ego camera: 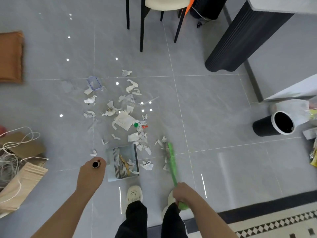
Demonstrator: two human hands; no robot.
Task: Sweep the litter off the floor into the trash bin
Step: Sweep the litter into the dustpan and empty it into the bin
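Torn paper litter [123,120] lies scattered over the grey tiled floor, with a small green cap [136,124] and a red bit [144,126] among it. A pale blue dustpan [122,163] rests on the floor in front of my feet and holds several scraps. My left hand [91,174] grips the top of the dustpan handle [95,164]. My right hand [184,194] holds a green broom [172,158], whose head touches scraps just right of the dustpan. The black trash bin [274,125] with a white rim stands at the far right.
A chair [154,18] with black legs stands beyond the litter. A dark table base [240,43] is at upper right. Paper bags and cords [20,160] lie at left, an orange cushion [10,57] at upper left. Bags and packets [313,152] crowd the right edge.
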